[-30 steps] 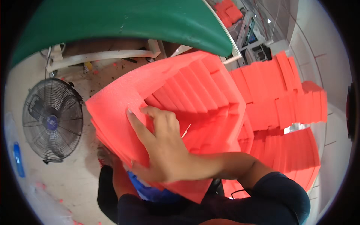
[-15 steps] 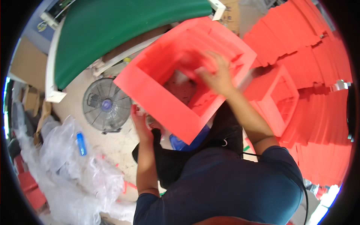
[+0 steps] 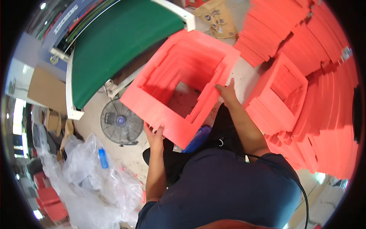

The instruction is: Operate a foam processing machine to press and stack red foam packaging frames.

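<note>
In front of me is a deep red foam frame (image 3: 152, 118), rectangular, with stepped inner walls and an opening through which the floor shows. It is tilted. At its near left corner my left hand (image 3: 154, 134) grips the outer side, thumb near the upper edge. My right hand (image 3: 228, 93) holds the right outer side, with the fingertips partly hidden. A second red foam frame (image 3: 267, 105) of similar shape stands to the right, apart from my right hand.
Tall stacks of red foam sheets (image 3: 328, 126) rise on the right. A green conveyor belt (image 3: 114, 49) with white ends is at the far left, a floor fan (image 3: 121, 121) below it. Clear plastic wrap (image 3: 87, 191) and a blue bottle (image 3: 103, 158) lie left. A brown sack (image 3: 219, 19) is behind.
My right hand has left the frame's opening and now grips its right outer side. The frame sits slightly lower and further left in view. My left hand's thumb now shows at the near edge.
</note>
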`<move>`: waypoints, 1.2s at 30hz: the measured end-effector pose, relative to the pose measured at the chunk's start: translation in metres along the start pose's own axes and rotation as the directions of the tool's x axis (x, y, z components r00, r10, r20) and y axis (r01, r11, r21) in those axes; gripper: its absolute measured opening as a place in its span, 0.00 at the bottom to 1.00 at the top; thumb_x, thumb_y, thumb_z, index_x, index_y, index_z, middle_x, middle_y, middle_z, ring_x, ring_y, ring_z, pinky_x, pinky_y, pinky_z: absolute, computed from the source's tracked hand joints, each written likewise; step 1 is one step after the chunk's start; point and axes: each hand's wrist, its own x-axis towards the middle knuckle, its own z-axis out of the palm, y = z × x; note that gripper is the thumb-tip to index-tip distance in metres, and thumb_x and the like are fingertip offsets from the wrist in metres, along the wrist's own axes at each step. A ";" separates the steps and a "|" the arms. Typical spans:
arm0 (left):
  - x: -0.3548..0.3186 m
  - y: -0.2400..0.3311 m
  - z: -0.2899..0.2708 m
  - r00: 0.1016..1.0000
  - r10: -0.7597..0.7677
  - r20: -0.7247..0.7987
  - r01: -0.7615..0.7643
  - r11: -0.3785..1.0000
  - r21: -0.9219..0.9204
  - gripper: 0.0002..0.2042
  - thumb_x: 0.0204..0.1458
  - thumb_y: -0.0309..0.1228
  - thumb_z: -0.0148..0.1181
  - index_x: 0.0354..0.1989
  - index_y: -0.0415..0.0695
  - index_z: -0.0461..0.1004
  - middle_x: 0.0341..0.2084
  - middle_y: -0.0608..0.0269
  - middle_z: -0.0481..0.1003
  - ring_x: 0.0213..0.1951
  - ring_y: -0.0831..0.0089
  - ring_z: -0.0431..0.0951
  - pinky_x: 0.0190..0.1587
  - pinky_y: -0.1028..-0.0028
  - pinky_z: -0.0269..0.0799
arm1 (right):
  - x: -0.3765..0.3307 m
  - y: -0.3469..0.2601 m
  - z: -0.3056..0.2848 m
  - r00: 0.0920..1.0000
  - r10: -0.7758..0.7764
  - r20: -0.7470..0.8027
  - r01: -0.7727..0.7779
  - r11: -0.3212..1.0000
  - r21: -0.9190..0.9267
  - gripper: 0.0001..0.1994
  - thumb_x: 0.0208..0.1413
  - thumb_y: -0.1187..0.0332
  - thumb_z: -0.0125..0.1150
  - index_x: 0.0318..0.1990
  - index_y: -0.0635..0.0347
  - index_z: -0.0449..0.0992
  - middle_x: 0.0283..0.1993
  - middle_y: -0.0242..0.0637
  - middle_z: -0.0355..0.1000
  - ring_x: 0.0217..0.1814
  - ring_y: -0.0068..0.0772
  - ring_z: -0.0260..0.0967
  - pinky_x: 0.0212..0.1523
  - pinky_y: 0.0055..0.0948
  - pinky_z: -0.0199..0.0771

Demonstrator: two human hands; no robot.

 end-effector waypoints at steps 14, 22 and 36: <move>-0.039 0.063 0.013 0.990 -0.027 0.139 0.061 0.967 -0.246 0.36 0.51 0.23 0.65 0.69 0.41 0.55 0.61 0.56 0.66 0.63 0.65 0.67 0.65 0.65 0.63 | -0.031 -0.075 -0.008 0.976 -0.003 0.219 -0.051 0.969 0.243 0.22 0.51 0.72 0.63 0.53 0.64 0.65 0.42 0.41 0.71 0.42 0.37 0.75 0.45 0.37 0.80; -0.052 0.138 0.051 0.989 0.100 0.108 -0.077 0.978 -0.192 0.43 0.48 0.23 0.68 0.71 0.44 0.47 0.61 0.54 0.62 0.62 0.61 0.67 0.64 0.61 0.66 | -0.026 -0.079 -0.019 0.938 0.098 0.334 -0.224 0.904 0.365 0.16 0.53 0.66 0.62 0.46 0.63 0.69 0.33 0.40 0.72 0.33 0.39 0.74 0.36 0.40 0.79; -0.078 0.163 0.082 0.987 0.159 0.001 -0.148 0.922 -0.357 0.33 0.63 0.56 0.50 0.68 0.46 0.57 0.61 0.55 0.65 0.59 0.61 0.70 0.60 0.59 0.71 | -0.044 -0.178 -0.029 0.949 -0.058 0.310 -0.075 0.913 0.401 0.23 0.60 0.55 0.62 0.56 0.59 0.68 0.50 0.35 0.72 0.48 0.31 0.72 0.51 0.36 0.76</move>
